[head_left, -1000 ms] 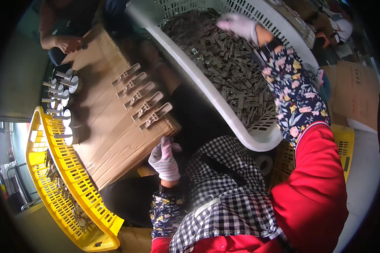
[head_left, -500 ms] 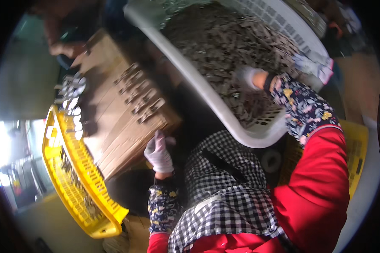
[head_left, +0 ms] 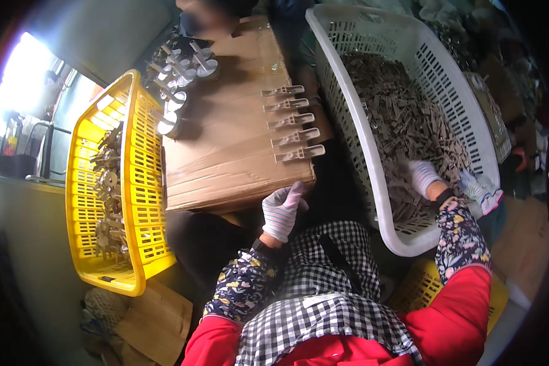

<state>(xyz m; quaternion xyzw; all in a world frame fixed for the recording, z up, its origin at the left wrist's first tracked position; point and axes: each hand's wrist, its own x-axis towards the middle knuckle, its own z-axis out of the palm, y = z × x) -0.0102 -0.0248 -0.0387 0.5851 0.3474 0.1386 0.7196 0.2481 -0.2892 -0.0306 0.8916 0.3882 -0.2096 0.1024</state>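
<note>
My left hand [head_left: 280,210], in a striped white glove, is closed beside the near right corner of the cardboard box [head_left: 226,146]. Its thumb points up, and whatever its fingers may hold is hidden. My right hand [head_left: 424,177], gloved the same way, reaches into a big white basket [head_left: 381,207] onto a heap of small flat grey-brown pieces [head_left: 402,104]. Its fingertips are blurred among them. Several metal clips [head_left: 293,122] lie in a row along the box's right edge. Near its left edge stand several pale round discs with upright stems [head_left: 177,97].
A yellow basket [head_left: 146,201] holding metal parts stands left of the box. Another glove [head_left: 482,190] lies over the white basket's right rim. Part of a yellow basket [head_left: 424,283] shows below the white one. A blurred person [head_left: 210,18] is beyond the box.
The view has turned, so the box and baskets sit differently in the picture. My right hand is still in the heap, and my left is still by the box's corner.
</note>
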